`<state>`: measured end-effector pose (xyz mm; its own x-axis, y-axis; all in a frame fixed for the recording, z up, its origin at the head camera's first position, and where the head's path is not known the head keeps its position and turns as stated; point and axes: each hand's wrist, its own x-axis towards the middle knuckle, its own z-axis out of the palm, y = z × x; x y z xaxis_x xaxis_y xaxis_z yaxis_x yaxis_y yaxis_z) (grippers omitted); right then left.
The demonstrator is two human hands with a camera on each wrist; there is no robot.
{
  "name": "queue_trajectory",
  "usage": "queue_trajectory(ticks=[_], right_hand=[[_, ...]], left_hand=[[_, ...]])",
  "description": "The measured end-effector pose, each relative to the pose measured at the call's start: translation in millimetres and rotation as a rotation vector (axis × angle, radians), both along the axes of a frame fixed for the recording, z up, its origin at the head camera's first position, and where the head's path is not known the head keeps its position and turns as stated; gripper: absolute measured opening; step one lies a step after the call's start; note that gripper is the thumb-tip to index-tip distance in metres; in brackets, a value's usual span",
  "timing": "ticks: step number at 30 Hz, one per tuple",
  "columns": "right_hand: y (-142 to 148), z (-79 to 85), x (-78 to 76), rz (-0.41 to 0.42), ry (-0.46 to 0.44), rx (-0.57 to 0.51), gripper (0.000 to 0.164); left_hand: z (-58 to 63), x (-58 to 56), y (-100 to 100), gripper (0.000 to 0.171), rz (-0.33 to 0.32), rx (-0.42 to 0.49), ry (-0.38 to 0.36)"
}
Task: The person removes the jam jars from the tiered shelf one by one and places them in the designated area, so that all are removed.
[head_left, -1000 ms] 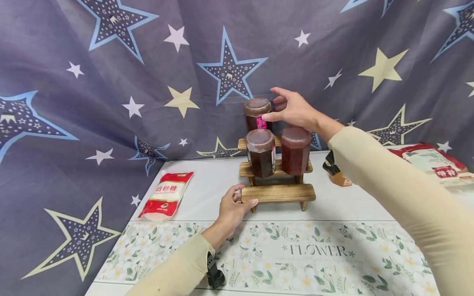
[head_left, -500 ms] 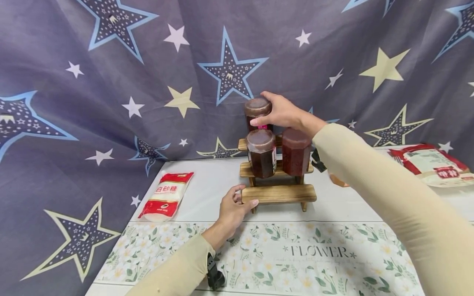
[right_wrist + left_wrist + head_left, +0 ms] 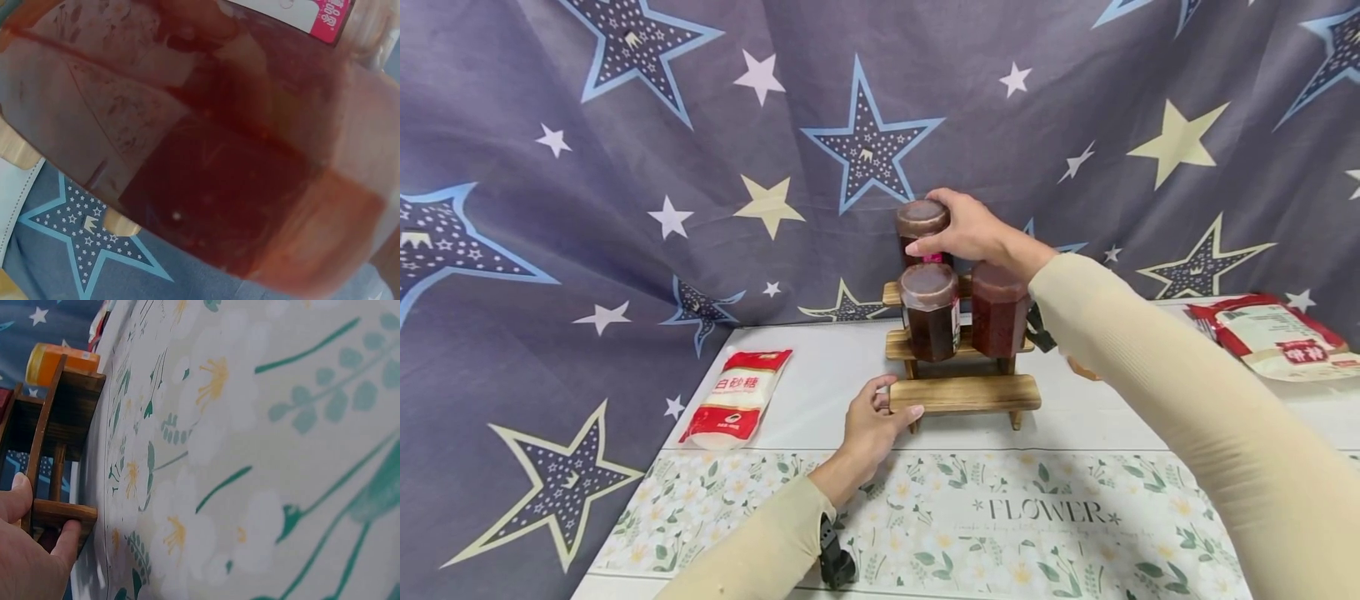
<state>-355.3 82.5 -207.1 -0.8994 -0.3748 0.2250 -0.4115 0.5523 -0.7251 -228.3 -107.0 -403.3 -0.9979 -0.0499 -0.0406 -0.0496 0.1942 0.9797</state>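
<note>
The right hand (image 3: 973,232) wraps its fingers round the top jar (image 3: 921,227), a dark-red sauce jar with a pink label standing on the highest step of the wooden 3-tier rack (image 3: 964,393). The grip sits at the lid and shoulder, probably because that is the only part free of the jars below. In the right wrist view the jar (image 3: 206,144) fills the frame, so the fingers themselves are hidden there.

The left hand (image 3: 871,427) clasps the left end of the rack's lowest step, thumb over and fingers under, as the left wrist view shows (image 3: 25,550); this looks like bracing, so the light rack does not tip or slide.

On the middle step stand 2 more jars: a front jar (image 3: 929,310) directly below the gripped one, and a red jar (image 3: 997,308) just beside it, under the right forearm. Both sit close enough to be knocked.

A bag of white sugar (image 3: 737,397) lies well apart on the surface (image 3: 820,367) to the left; a red-and-white packet (image 3: 1273,333) lies far right. A floral mat (image 3: 1037,517) covers the near edge
</note>
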Motion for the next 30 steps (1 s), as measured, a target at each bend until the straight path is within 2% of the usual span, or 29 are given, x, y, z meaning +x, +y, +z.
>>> queue_trajectory(ticks=[11, 18, 24, 30], right_hand=[[0, -2.1, -2.1, -0.009, 0.004, -0.038, 0.073], [-2, -2.3, -1.6, 0.003, 0.009, -0.134, 0.068], [9, 13.3, -0.5, -0.033, 0.075, -0.191, 0.061], [26, 32.7, 3.6, -0.052, 0.09, -0.197, 0.059]], left_hand=[[-0.4, -1.1, 0, 0.062, 0.005, -0.004, 0.006], [-1.4, -1.4, 0, 0.061, 0.013, -0.011, 0.004], [-1.7, -3.2, 1, 0.062, 0.006, -0.025, 0.011], [-1.4, -2.6, 0, 0.062, 0.007, -0.033, 0.004]])
